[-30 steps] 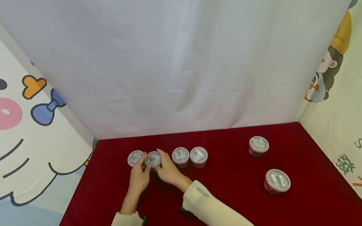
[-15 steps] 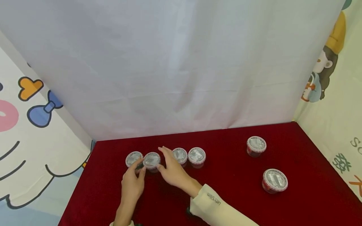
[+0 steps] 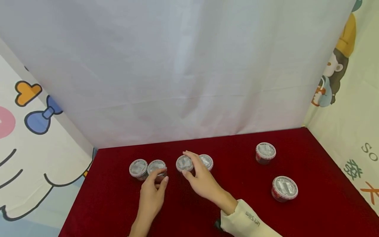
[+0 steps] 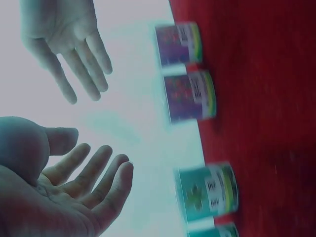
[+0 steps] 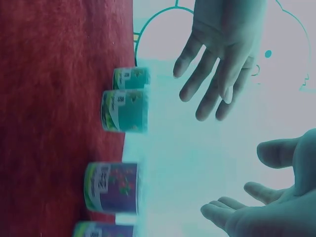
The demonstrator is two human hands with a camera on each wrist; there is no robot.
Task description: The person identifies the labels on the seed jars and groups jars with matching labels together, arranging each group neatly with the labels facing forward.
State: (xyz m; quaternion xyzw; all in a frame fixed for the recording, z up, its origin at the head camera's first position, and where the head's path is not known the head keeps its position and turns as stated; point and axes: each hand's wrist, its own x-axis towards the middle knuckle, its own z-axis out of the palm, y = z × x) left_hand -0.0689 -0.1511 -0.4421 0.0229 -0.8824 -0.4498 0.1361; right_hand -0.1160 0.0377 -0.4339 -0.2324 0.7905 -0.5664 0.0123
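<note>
Two small round tubs with clear lids stand side by side at the left, the outer tub and the inner tub; their labels look green in the wrist views, as on this green tub. To their right is another pair, a third tub and a fourth tub, with purple labels like this purple tub. My left hand hovers before the inner left tub, fingers loosely bent, holding nothing. My right hand is empty too, its relaxed fingers overlapping the right pair in the head view.
Farther right on the red cloth stand two more lidded tubs, a back tub and a nearer tub. A white curtain rises behind the table's far edge. Printed cloths hang at both sides.
Both hands held the inner left tub a second ago, then let go of it. Since then they have moved right, the right hand to the second pair. The head view has shifted slightly.
</note>
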